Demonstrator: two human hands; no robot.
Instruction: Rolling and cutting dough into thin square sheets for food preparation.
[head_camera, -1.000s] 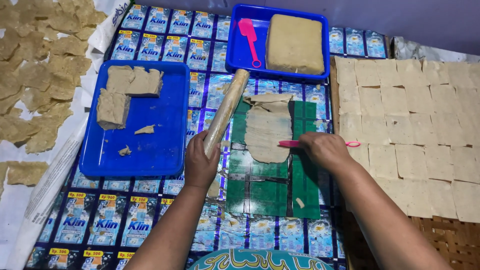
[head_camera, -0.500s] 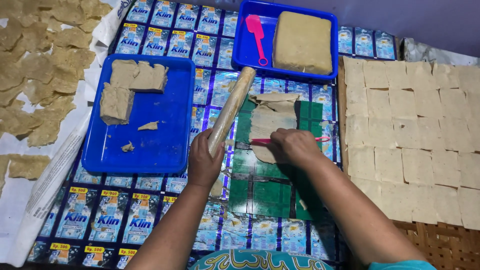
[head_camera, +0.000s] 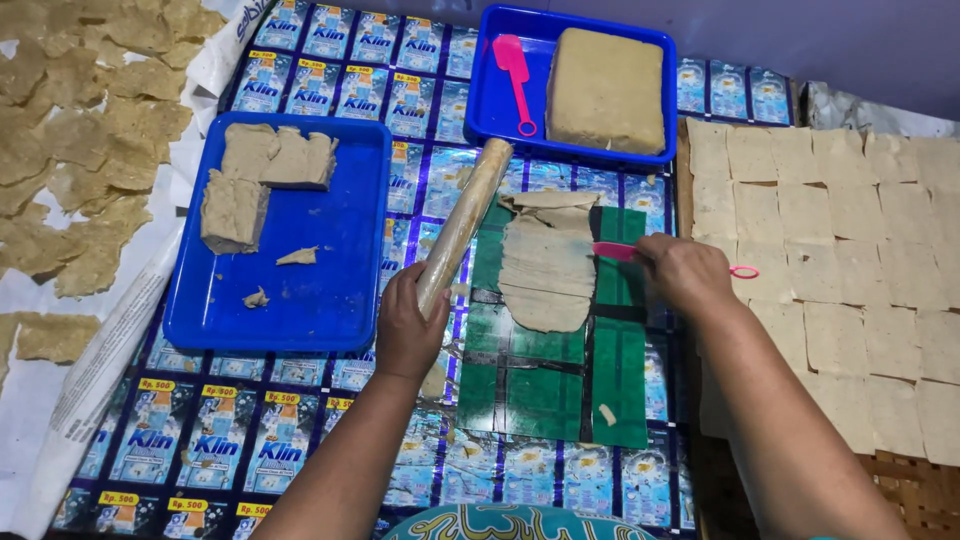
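Left hand (head_camera: 405, 330) wrapped round the near end of a wooden rolling pin (head_camera: 463, 225), fingers curled shut on it, pin angled up and away toward the far blue tray (head_camera: 490, 100). Right hand (head_camera: 688, 275) closed on a pink plastic scraper (head_camera: 615, 251), fingers pinched over the handle, its ring end poking out on the far side of the hand, blade tip touching the right edge of the rolled dough sheet (head_camera: 545, 265). Dough sheet lying flat on the green mat (head_camera: 545, 390), just beside the pin, thin and ragged at the top edge. Far blue tray holding a big tan dough block (head_camera: 605, 90) and a second pink scraper (head_camera: 515, 72) next to it. Near blue tray (head_camera: 330, 290) to the left, carrying cut dough chunks (head_camera: 265, 165) and a few crumbs. Cut dough squares (head_camera: 850, 230) laid out in rows on the right. Dried, curled pieces (head_camera: 80, 130) spread over white sheeting at far left.
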